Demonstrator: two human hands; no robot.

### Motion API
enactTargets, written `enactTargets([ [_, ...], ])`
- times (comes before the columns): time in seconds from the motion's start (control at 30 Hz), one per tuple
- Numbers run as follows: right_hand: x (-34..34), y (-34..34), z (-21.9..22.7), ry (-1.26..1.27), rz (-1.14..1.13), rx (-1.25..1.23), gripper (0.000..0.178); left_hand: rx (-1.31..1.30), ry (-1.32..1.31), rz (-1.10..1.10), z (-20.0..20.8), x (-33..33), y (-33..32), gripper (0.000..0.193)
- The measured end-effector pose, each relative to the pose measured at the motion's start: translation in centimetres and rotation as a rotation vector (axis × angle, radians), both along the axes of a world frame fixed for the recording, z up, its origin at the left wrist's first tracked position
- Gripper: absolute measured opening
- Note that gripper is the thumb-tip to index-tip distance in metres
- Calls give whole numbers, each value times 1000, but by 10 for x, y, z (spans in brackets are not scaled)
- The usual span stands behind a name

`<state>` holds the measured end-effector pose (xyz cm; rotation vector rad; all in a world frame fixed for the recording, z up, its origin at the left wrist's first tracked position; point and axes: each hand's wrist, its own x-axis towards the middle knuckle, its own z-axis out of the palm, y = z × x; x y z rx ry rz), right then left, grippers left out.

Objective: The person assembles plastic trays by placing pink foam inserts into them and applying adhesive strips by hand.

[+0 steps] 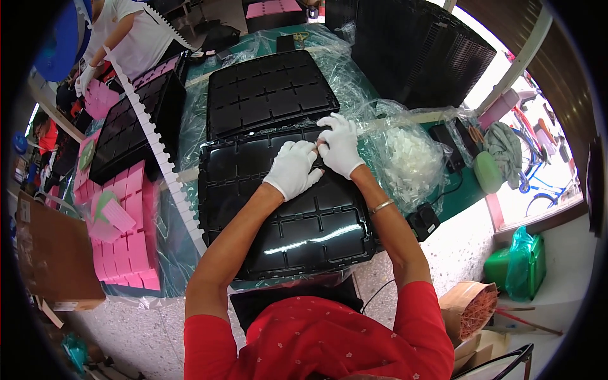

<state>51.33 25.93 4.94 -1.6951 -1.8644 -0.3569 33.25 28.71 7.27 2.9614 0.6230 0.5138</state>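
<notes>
A glossy black plastic tray (304, 221) with ribbed compartments lies on the table right in front of me. Both of my hands are over its upper middle, close together, in white gloves with some bare fingertips. My left hand (291, 170) rests on the tray with bent fingers, its thumb toward the right. My right hand (341, 145) is by the tray's far right part, its fingers curled and its thumb and forefinger close to my left fingertips. Whatever small thing is between the fingers is hidden. Beyond lies a second black tray (269, 88).
Right of the tray is a clear plastic bag of small whitish pieces (408, 155), near black power adapters (423, 221). A white toothed strip (149, 126) runs along the left, with pink foam sheets (126, 240) past it. Tall black panels (411, 50) stand behind. A co-worker (130, 31) is at far left.
</notes>
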Motion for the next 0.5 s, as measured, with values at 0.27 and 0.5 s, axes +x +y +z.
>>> enactTargets([
  [0.27, 111, -53, 32, 198, -228, -36, 22, 79, -80, 15, 13, -32, -20, 32],
  [0.5, 141, -126, 53, -544, -712, -112, 22, 66, -431, 72, 91, -112, -105, 43],
])
